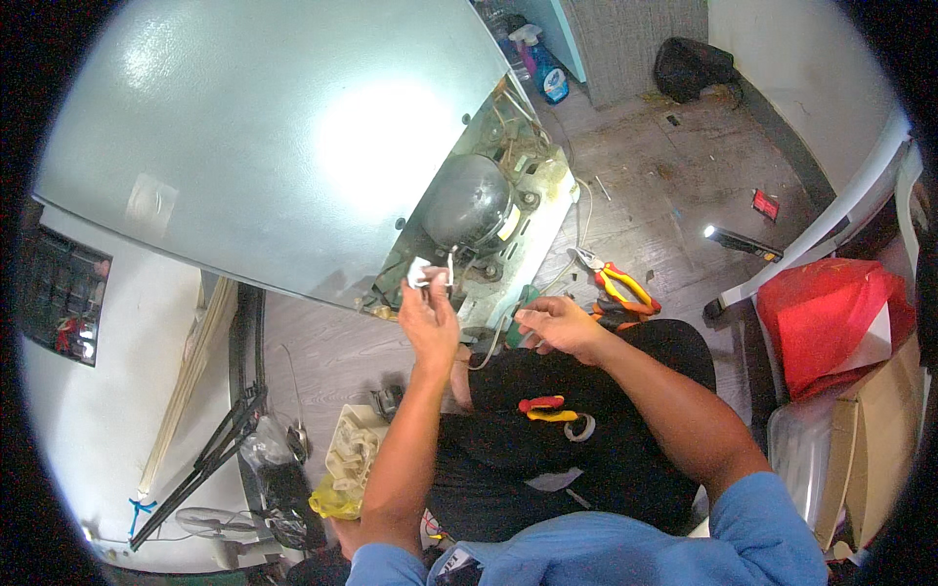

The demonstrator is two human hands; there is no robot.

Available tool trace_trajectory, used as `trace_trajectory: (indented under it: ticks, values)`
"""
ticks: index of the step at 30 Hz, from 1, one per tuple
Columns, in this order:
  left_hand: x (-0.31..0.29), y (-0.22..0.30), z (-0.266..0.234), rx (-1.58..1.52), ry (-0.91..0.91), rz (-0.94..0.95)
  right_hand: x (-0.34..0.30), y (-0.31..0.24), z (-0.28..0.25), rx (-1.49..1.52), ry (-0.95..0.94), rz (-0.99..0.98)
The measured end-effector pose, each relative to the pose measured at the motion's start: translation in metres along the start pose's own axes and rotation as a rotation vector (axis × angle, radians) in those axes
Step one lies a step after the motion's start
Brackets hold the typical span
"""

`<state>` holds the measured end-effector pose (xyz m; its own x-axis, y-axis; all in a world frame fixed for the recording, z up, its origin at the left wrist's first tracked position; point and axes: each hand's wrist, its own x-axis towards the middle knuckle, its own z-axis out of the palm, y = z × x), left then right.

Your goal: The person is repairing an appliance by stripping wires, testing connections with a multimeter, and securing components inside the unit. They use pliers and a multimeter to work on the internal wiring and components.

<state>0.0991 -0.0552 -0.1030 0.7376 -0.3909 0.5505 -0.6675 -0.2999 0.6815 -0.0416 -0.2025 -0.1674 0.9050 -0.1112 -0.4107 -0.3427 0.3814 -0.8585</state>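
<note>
My left hand is closed on a small white plastic part, held up beside the base of a black compressor. The compressor sits in the open bottom bay of a large pale appliance, with thin pipes and wires around it. To the right, my right hand has its fingers curled together near a pale cable and a green thing. What those fingers hold, if anything, is hidden. Pliers with red and yellow handles lie on the floor just beyond my right hand.
On my lap rest a red-and-yellow-handled tool and a tape roll. A lit flashlight and a red bag are at the right. At the left stand a cream plastic container and black bars. A spray bottle stands behind.
</note>
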Motion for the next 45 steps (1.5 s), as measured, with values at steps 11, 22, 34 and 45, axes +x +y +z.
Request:
trace_trajectory:
  ticks: [11,22,34,45]
  values:
    - [0.001,0.002,-0.013,-0.100,-0.104,-0.090,-0.002,-0.001,0.005,-0.049,0.022,-0.079]
    - [-0.013,-0.021,-0.014,0.578,-0.182,-0.330,-0.008,0.002,0.000,-0.059,0.050,-0.149]
    - [-0.022,-0.054,0.011,0.569,-0.123,-0.403,0.002,0.010,0.002,-0.345,0.061,-0.222]
    - [-0.026,-0.078,0.016,0.545,-0.054,-0.389,0.052,-0.033,0.068,-0.597,0.114,-0.620]
